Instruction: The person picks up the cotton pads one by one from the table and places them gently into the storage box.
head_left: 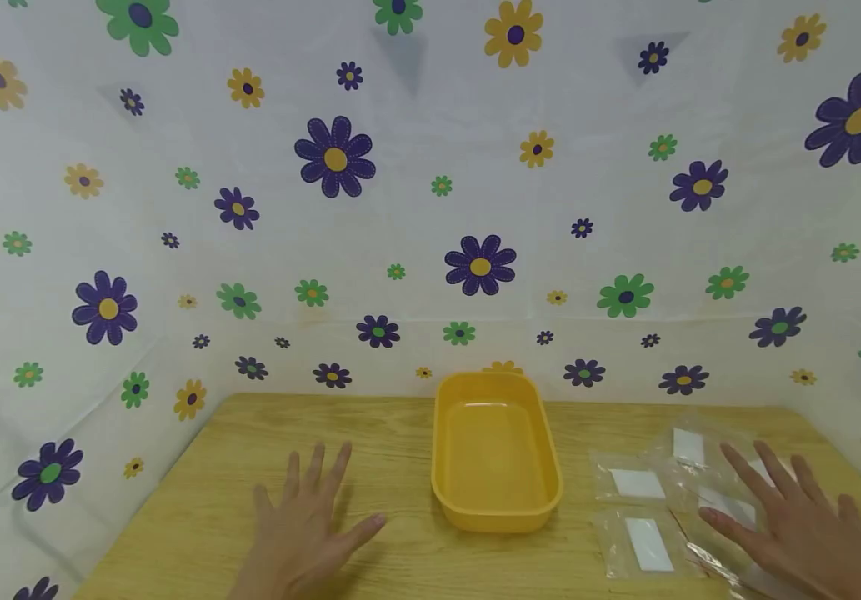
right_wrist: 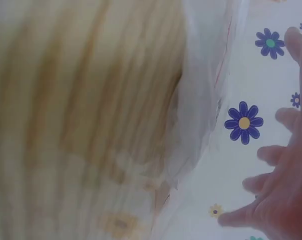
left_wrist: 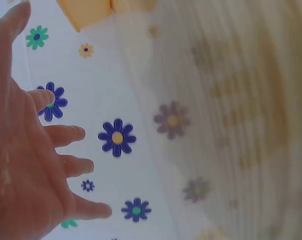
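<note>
An empty yellow tub [head_left: 495, 450] stands in the middle of the wooden table [head_left: 400, 417]. My left hand [head_left: 308, 521] lies flat on the table to the left of the tub, fingers spread, holding nothing; its spread fingers [left_wrist: 65, 135] also show in the left wrist view. My right hand [head_left: 798, 521] hovers with straight, spread fingers over several clear plastic bags [head_left: 643, 517] with white labels, right of the tub. The right wrist view shows the same fingers [right_wrist: 281, 160] beside a crumpled clear bag [right_wrist: 201, 100].
A white cloth with purple, green and yellow flowers [head_left: 430, 183] hangs behind and around the table. The table's left edge [head_left: 160, 492] runs diagonally against the cloth. Bare wood lies between my left hand and the tub.
</note>
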A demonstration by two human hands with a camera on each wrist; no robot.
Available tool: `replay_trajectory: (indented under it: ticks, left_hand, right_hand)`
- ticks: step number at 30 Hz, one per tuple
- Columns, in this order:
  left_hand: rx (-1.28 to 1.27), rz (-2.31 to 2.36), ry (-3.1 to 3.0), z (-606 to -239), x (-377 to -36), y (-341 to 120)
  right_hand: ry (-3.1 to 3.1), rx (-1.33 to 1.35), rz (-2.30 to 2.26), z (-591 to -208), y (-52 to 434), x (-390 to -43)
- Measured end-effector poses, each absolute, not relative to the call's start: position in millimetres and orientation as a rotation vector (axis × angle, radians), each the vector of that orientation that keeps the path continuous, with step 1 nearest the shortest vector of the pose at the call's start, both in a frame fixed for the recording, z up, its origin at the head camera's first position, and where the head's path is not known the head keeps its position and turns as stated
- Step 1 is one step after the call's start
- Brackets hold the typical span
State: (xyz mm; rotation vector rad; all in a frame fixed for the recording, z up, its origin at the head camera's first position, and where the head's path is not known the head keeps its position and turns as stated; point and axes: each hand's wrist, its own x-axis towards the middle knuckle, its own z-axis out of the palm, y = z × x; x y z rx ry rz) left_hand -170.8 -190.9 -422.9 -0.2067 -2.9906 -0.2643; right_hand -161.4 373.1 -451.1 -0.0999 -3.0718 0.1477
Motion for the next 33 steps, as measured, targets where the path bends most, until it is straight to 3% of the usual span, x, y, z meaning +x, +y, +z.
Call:
replay_trajectory:
  ticks: [16,33]
  left_hand:
    - [-0.423,-0.73,-2.954,-419.2,-200.3,-130.3]
    - [-0.474,-0.841,-3.172,-423.6,-230.0,-105.6]
  right_hand:
    - [-2.968,0.09,0.577,-440.6,395.3,-200.4]
    - [-3.02,0.253,0.551,-448.1,401.9,-228.0]
